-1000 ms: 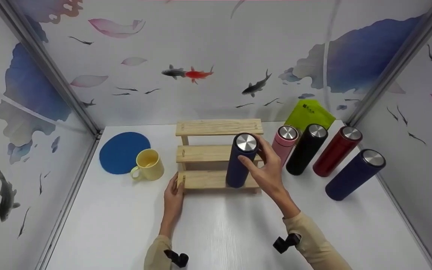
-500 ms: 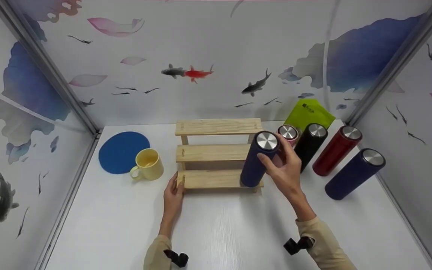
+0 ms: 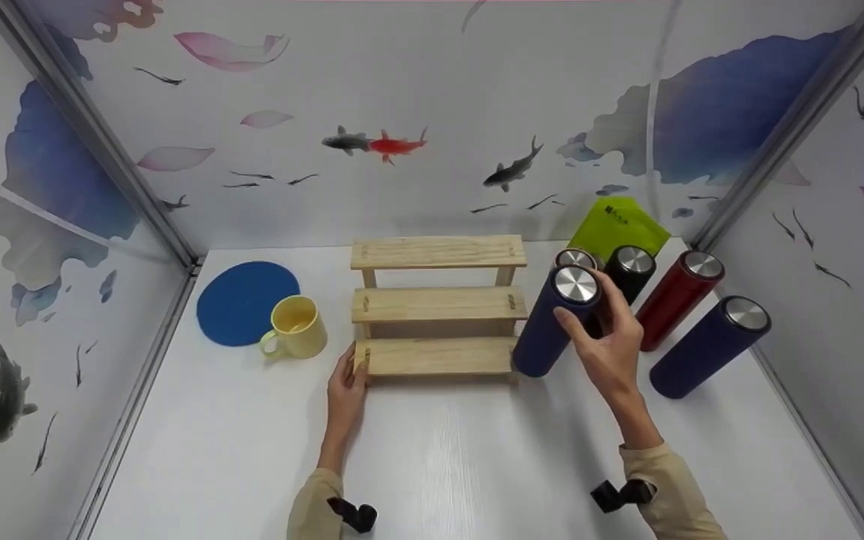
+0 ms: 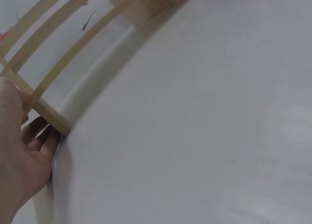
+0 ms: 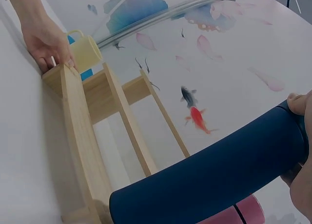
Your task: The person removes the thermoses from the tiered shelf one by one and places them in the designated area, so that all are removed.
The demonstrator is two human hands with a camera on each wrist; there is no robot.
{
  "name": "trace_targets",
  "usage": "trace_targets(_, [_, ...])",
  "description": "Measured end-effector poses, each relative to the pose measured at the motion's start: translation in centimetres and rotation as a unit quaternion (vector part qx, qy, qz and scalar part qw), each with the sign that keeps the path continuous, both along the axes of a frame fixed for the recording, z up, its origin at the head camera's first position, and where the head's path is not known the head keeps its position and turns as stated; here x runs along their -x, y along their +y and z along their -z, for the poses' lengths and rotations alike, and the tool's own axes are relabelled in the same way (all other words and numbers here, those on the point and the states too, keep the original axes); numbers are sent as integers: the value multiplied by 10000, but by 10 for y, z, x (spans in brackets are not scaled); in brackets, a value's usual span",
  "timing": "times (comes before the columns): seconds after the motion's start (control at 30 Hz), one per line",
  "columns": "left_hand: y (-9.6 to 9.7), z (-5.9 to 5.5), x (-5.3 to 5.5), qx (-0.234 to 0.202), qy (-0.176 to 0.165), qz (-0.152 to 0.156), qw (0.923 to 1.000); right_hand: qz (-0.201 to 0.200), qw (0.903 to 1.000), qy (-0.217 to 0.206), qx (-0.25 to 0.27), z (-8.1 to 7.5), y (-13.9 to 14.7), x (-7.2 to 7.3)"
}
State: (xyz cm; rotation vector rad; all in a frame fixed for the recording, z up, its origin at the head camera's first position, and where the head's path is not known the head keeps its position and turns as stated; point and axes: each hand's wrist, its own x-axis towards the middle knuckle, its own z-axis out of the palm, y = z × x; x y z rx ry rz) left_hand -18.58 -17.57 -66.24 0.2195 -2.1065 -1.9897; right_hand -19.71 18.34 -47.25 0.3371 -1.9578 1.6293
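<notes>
My right hand [image 3: 612, 345] grips a dark blue vacuum flask [image 3: 556, 330] near its steel-topped lid, thumb on one side and fingers on the other. The flask leans slightly, with its base by the right end of the bottom step of a three-tier wooden rack [image 3: 439, 304]. Whether the base touches the rack I cannot tell. In the right wrist view the flask [image 5: 209, 170] crosses in front of the rack's near end. My left hand [image 3: 347, 390] holds the left end of the bottom step; in the left wrist view its fingers curl round the wooden side piece [image 4: 51, 117].
Right of the rack stand a pink flask [image 3: 574, 257], partly hidden, a black flask [image 3: 632, 271], a red flask [image 3: 678, 304] and another blue flask [image 3: 706, 349]. Behind them lies a green packet [image 3: 616, 225]. On the left are a yellow mug [image 3: 301, 330] and a blue round mat [image 3: 237, 304].
My right hand has carried the blue flask rightward, from in front of the bottom step to the rack's right end. It now covers more of the pink and black flasks. My left hand stays put.
</notes>
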Motion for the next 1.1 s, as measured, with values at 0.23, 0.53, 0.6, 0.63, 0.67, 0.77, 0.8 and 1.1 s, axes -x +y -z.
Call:
trace_targets(0.23, [0, -1, 0, 5, -97, -40, 9999, 349, 9992, -204, 62, -18, 8, -14])
trace_targets(0.53, [-2, 0, 1, 120, 149, -41, 9998, 841, 9961, -273, 42, -17, 29, -18])
trace_targets(0.6, [-3, -2, 1, 98, 110, -6, 9999, 914, 9953, -304, 78, -15, 33, -17])
trace_targets(0.63, [-3, -3, 1, 91, 97, 15, 9999, 951, 9949, -325, 76, -14, 36, -17])
trace_targets(0.67, [-3, -3, 1, 74, 101, 39, 9999, 998, 9944, -340, 67, -12, 38, -17])
trace_targets(0.77, [-2, -4, 1, 68, 74, 35, 9999, 1164, 9925, -372, -3, -9, 44, -16])
trace_targets(0.8, [-2, -4, 1, 104, 61, 17, 9999, 1200, 9921, -377, -20, -8, 46, -16])
trace_targets(1.1, [0, 1, 0, 266, 12, -109, 9996, 1521, 9868, -548, -9, 8, 63, -10])
